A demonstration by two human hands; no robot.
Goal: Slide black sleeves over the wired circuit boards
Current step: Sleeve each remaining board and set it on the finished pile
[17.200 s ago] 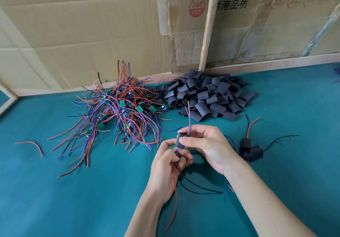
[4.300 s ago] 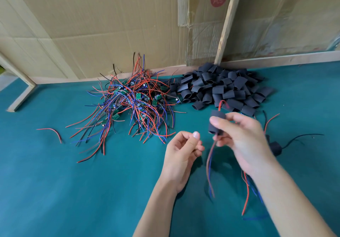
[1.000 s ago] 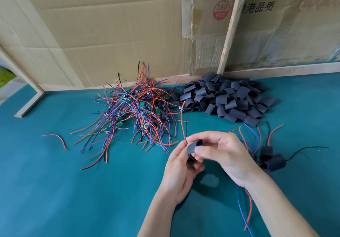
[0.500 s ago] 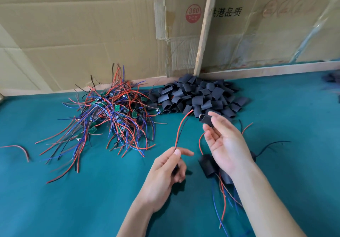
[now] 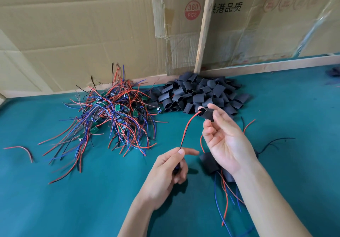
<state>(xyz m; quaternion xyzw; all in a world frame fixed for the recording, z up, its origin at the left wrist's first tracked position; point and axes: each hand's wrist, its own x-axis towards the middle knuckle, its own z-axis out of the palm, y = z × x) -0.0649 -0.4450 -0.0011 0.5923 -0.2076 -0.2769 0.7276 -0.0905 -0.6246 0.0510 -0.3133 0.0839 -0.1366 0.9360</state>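
desk: green felt; sleeve pile just beyond right grip, board tangle far side of left grip.
right hand: fingertips pinch black sleeve, red wire entering its mouth.
left hand: grip clenched on wire's lower end; board hidden.
risk: thin, flattened sleeve could snag on board corners.

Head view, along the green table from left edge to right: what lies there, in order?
Stray red wire → tangle of wired boards → left hand pinching a red wire → right hand holding a black sleeve → loose black wire.
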